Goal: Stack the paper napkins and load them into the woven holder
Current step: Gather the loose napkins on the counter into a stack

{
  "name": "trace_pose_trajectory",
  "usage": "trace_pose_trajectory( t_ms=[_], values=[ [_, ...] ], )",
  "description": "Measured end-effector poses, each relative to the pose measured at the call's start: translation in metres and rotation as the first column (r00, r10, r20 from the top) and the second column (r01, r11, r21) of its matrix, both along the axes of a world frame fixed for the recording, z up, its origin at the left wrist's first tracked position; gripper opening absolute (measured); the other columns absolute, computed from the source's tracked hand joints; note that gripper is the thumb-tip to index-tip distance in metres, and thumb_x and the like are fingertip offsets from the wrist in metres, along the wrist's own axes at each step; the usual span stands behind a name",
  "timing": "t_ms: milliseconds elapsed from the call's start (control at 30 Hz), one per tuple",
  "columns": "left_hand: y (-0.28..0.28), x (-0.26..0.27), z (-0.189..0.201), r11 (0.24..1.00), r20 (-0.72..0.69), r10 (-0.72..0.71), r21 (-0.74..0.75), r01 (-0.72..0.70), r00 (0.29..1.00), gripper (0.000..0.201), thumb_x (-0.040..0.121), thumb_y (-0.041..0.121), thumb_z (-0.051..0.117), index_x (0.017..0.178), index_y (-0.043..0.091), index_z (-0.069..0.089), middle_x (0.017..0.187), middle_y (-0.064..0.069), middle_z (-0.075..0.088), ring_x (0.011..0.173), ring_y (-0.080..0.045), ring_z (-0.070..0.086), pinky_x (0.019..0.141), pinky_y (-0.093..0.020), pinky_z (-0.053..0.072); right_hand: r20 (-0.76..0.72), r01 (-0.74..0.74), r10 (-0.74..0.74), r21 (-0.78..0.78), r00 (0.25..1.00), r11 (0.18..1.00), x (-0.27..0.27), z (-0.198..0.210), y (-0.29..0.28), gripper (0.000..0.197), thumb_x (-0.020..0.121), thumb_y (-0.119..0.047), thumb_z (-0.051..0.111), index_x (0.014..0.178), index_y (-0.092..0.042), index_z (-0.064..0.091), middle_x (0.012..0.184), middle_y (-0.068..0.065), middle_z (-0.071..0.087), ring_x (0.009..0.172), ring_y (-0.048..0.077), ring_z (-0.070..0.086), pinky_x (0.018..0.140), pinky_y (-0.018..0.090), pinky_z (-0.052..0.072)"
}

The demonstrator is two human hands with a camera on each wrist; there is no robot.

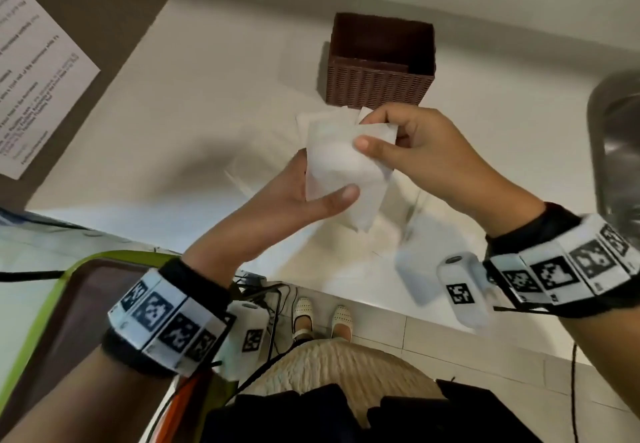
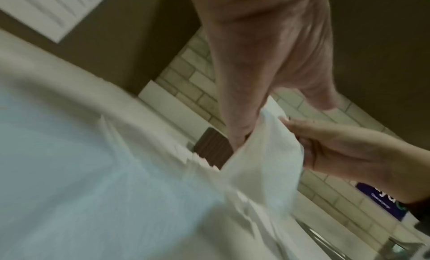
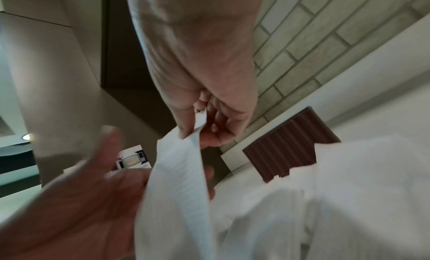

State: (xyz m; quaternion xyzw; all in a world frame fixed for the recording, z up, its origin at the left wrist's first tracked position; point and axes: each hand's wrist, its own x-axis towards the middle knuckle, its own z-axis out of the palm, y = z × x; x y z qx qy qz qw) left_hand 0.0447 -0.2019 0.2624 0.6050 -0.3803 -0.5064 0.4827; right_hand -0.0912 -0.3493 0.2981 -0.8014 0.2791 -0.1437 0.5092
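Both hands hold a small bunch of white paper napkins point(image 1: 341, 162) above the counter. My left hand point(image 1: 311, 193) grips the bunch from below, thumb on its front face. My right hand point(image 1: 367, 130) pinches the top corner between thumb and fingers. The right wrist view shows that pinch on the napkin point(image 3: 179, 173), and the left wrist view shows the napkin point(image 2: 263, 162) bowed between the hands. More white napkins point(image 1: 318, 120) lie loose on the counter under the hands. The brown woven holder point(image 1: 379, 87) stands upright just behind them, its inside dark and empty as far as I can see.
A steel sink point(image 1: 616, 144) opens at the right edge of the white counter point(image 1: 207, 103). A printed sheet point(image 1: 31, 71) hangs on the brown wall at left. A green-rimmed tray point(image 1: 52, 307) sits at lower left. Tiled wall rises behind the holder.
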Motion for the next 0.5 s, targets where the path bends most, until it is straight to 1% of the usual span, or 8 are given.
trace_pose_trajectory(
  t_ms=[100, 167, 200, 233, 300, 367, 433, 500],
  values=[
    [-0.008, -0.005, -0.007, 0.983, -0.072, 0.181, 0.027, -0.179, 0.981, 0.031, 0.092, 0.020, 0.063, 0.122, 0.015, 0.062, 0.114, -0.001, 0.074, 0.104, -0.013, 0.070, 0.084, -0.031, 0.056, 0.009, 0.092, -0.094, 0.140, 0.996, 0.986, 0.003, -0.013, 0.001, 0.016, 0.091, -0.023, 0.067, 0.106, -0.019, 0.063, 0.091, 0.004, 0.067, 0.083, 0.019, 0.066, 0.080, 0.037, 0.056],
    [-0.004, 0.009, -0.014, 0.954, -0.084, 0.297, 0.066, -0.292, 0.951, 0.027, 0.096, 0.014, 0.059, 0.120, 0.006, 0.064, 0.109, -0.006, 0.074, 0.096, -0.016, 0.071, 0.081, -0.033, 0.058, -0.066, 0.163, -0.151, 0.240, 0.986, 0.957, 0.003, -0.025, 0.003, 0.028, 0.092, -0.028, 0.065, 0.116, -0.018, 0.056, 0.088, 0.009, 0.066, 0.080, 0.018, 0.067, 0.075, 0.033, 0.057],
    [-0.002, 0.019, -0.017, 0.937, -0.091, 0.346, 0.079, -0.340, 0.934, 0.025, 0.096, 0.013, 0.057, 0.118, 0.004, 0.064, 0.105, -0.005, 0.075, 0.093, -0.016, 0.072, 0.077, -0.030, 0.058, -0.116, 0.172, -0.148, 0.243, 0.982, 0.955, 0.002, -0.031, 0.005, 0.031, 0.091, -0.029, 0.065, 0.119, -0.017, 0.054, 0.090, 0.007, 0.068, 0.082, 0.019, 0.069, 0.077, 0.032, 0.056],
    [0.002, 0.029, -0.019, 0.921, -0.104, 0.389, 0.078, -0.382, 0.916, 0.021, 0.097, 0.011, 0.057, 0.114, 0.005, 0.066, 0.098, -0.002, 0.076, 0.089, -0.013, 0.073, 0.073, -0.027, 0.058, -0.158, 0.145, -0.116, 0.187, 0.981, 0.972, 0.000, -0.040, 0.008, 0.034, 0.090, -0.029, 0.067, 0.119, -0.017, 0.054, 0.095, 0.006, 0.071, 0.088, 0.021, 0.069, 0.080, 0.030, 0.054],
    [0.013, 0.050, -0.019, 0.888, -0.132, 0.461, 0.059, -0.457, 0.878, 0.014, 0.097, 0.008, 0.055, 0.102, 0.010, 0.068, 0.084, 0.005, 0.078, 0.079, -0.008, 0.074, 0.067, -0.022, 0.057, -0.235, -0.050, 0.042, -0.027, 0.971, 0.998, -0.001, -0.056, 0.017, 0.040, 0.086, -0.029, 0.071, 0.120, -0.016, 0.057, 0.110, 0.003, 0.069, 0.102, 0.022, 0.065, 0.088, 0.027, 0.050],
    [0.022, 0.068, -0.018, 0.854, -0.151, 0.519, 0.048, -0.518, 0.841, 0.016, 0.097, 0.006, 0.054, 0.100, 0.012, 0.068, 0.082, 0.006, 0.079, 0.078, -0.007, 0.074, 0.066, -0.021, 0.057, -0.375, -0.324, 0.227, -0.217, 0.899, 0.921, 0.002, -0.072, 0.031, 0.056, 0.084, -0.039, 0.070, 0.133, -0.021, 0.051, 0.129, -0.002, 0.059, 0.118, 0.021, 0.052, 0.099, 0.031, 0.039],
    [0.031, 0.080, -0.018, 0.846, -0.147, 0.531, 0.036, -0.532, 0.834, 0.018, 0.098, 0.007, 0.053, 0.105, 0.013, 0.068, 0.087, 0.006, 0.079, 0.083, -0.008, 0.074, 0.068, -0.022, 0.057, -0.502, -0.466, 0.272, -0.313, 0.821, 0.828, 0.009, -0.081, 0.043, 0.073, 0.081, -0.052, 0.067, 0.143, -0.027, 0.038, 0.136, -0.006, 0.049, 0.125, 0.020, 0.037, 0.095, 0.030, 0.024],
    [0.039, 0.089, -0.018, 0.851, -0.132, 0.523, 0.029, -0.524, 0.842, 0.019, 0.098, 0.008, 0.052, 0.107, 0.016, 0.067, 0.090, 0.007, 0.079, 0.086, -0.007, 0.074, 0.070, -0.022, 0.057, -0.567, -0.525, 0.255, -0.383, 0.783, 0.760, 0.017, -0.086, 0.050, 0.083, 0.075, -0.059, 0.068, 0.144, -0.026, 0.036, 0.129, -0.003, 0.047, 0.121, 0.021, 0.034, 0.089, 0.032, 0.020]
  ],
)
